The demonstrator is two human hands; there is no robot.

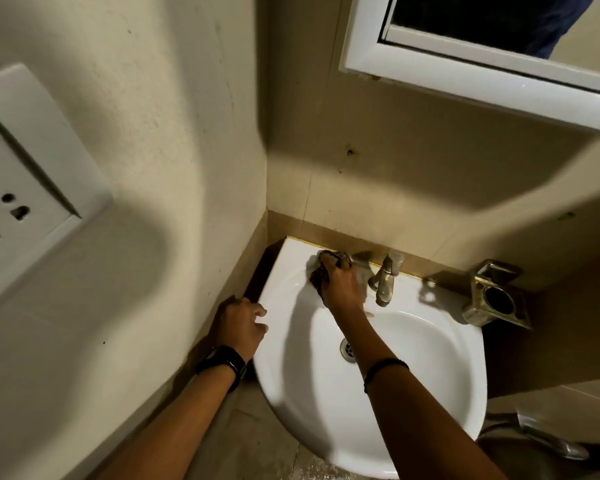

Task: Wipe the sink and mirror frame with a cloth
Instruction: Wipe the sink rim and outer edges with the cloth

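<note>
Cloth point(317, 278) sits bunched on the sink point(326, 410) ledge beside the tap point(385, 282), right hand point(343, 287) fingers point(341, 265) clamped on it.

1. The single view sits on the person's head, above and behind both grips, facing forward and steeply down into a wall corner.
2. It is near: the sink point(430, 375) fills the lower middle, under the right grip point(340, 282) with its cloth point(317, 277) and beside the left grip point(243, 323).
3. The wide lens bends the walls. A socket plate point(25, 188) looms far left of the left grip, and the mirror frame point(430, 76) is high above the right grip.
</note>
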